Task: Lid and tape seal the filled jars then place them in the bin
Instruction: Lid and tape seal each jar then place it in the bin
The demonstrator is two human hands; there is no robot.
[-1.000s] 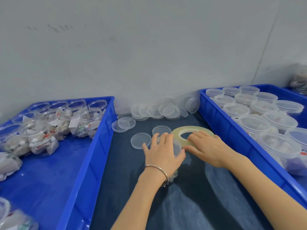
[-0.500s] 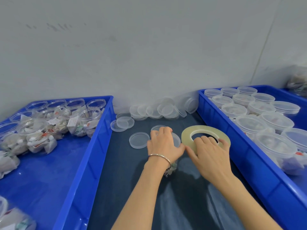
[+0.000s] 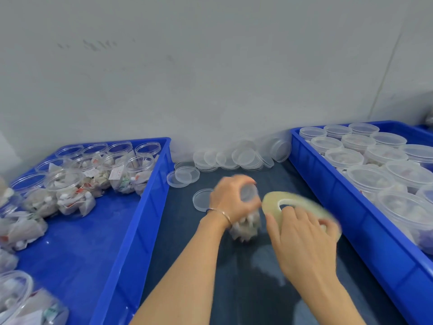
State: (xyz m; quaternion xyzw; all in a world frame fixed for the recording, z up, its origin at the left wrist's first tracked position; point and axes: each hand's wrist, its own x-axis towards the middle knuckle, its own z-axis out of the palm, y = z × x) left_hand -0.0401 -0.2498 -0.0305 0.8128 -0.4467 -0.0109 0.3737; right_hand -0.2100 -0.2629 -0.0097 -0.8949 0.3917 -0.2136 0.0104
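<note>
My left hand point(image 3: 230, 198) grips the lidded top of a clear filled jar point(image 3: 246, 225) that stands on the dark table between the two bins. Beside it on the right, my right hand point(image 3: 302, 238) holds a wide yellowish tape roll point(image 3: 293, 204), tilted and lifted off the table, its edge close to the jar. The roll is motion-blurred. The right blue bin point(image 3: 351, 219) holds several lidded jars point(image 3: 365, 177). The left blue bin point(image 3: 131, 231) holds several filled jars without lids point(image 3: 70, 186).
Loose clear lids point(image 3: 236, 158) are piled against the wall between the bins, with more lids point(image 3: 185, 175) and a single lid point(image 3: 201, 199) lying flat on the dark table. A grey wall rises right behind everything.
My right hand has lifted the tape roll off the table and tilted it toward the jar. My left hand has curled round the jar's top and raised it slightly.
</note>
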